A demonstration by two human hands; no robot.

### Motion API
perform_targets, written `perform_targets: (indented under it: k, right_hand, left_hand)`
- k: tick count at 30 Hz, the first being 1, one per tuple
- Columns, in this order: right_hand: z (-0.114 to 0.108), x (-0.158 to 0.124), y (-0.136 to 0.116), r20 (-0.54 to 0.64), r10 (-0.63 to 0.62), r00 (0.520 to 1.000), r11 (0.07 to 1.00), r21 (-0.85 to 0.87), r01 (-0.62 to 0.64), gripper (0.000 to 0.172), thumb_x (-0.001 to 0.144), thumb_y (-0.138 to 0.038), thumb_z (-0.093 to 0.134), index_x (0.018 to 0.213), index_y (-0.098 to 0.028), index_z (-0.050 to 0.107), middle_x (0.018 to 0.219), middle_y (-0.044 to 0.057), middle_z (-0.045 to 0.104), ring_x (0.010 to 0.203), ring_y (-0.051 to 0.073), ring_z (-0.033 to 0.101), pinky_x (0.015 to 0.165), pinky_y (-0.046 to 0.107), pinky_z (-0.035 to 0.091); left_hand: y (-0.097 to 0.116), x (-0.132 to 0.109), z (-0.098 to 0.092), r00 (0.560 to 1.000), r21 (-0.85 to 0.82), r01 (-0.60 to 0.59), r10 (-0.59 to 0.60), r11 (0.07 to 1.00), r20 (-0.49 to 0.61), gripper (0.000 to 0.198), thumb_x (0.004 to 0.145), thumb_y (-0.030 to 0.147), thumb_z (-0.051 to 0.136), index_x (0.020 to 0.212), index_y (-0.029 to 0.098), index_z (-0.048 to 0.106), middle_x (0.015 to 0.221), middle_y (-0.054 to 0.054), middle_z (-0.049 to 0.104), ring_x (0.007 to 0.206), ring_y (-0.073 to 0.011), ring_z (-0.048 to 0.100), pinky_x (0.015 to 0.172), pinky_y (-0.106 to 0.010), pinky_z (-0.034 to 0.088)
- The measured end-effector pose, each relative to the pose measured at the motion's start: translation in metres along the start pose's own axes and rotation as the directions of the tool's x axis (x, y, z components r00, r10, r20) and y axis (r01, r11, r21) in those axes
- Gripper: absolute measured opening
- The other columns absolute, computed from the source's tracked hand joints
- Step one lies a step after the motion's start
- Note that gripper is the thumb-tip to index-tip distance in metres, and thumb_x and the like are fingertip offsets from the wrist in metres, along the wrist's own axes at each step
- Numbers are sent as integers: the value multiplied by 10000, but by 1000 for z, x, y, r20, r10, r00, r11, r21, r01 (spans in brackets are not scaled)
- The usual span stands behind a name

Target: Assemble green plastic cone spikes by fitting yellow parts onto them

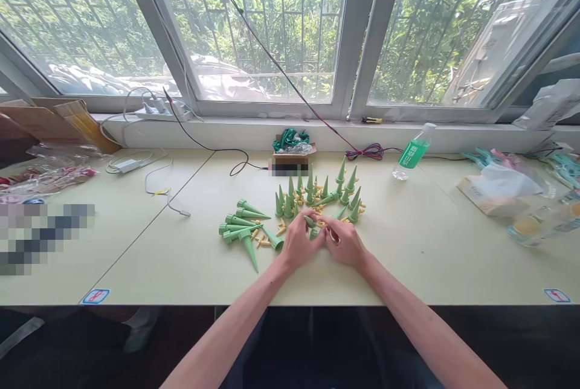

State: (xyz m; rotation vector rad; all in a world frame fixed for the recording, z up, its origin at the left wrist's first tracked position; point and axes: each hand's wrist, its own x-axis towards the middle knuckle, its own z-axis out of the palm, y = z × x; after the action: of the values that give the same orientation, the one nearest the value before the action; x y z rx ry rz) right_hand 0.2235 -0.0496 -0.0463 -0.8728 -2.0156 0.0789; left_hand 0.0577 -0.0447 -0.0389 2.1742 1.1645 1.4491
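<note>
My left hand [299, 243] and my right hand [345, 243] meet at the middle of the pale table [181, 256], fingers curled together around a small green cone-shaped piece [311, 220]. Just beyond my fingers stand several upright green cones [317, 192] with small yellow parts [321, 209] scattered among them. To the left of my left hand lie several more green cones on their sides [242, 226]. What else my fingers hold is hidden.
A small cardboard box [292, 156] with green material sits at the back by the window sill. A water bottle [411, 153] lies to the right, plastic bags [498, 186] further right. Cables and a power strip [158, 110] lie at the left, with cardboard [54, 120].
</note>
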Motion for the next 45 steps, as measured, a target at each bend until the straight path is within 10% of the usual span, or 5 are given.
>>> perform_targets:
  k: [45]
  right_hand:
    - [6,1,7,6,48,999,999,-16,-48,224,1017,-233,417,1092,-175,620,848,63,674,718,148,624,618,243,441]
  left_hand:
    - [-2,3,-3,997,27,-36,34,999,62,78,962,233,469,937,187,527,807,-11,568,600,-101,467,577,-230,402]
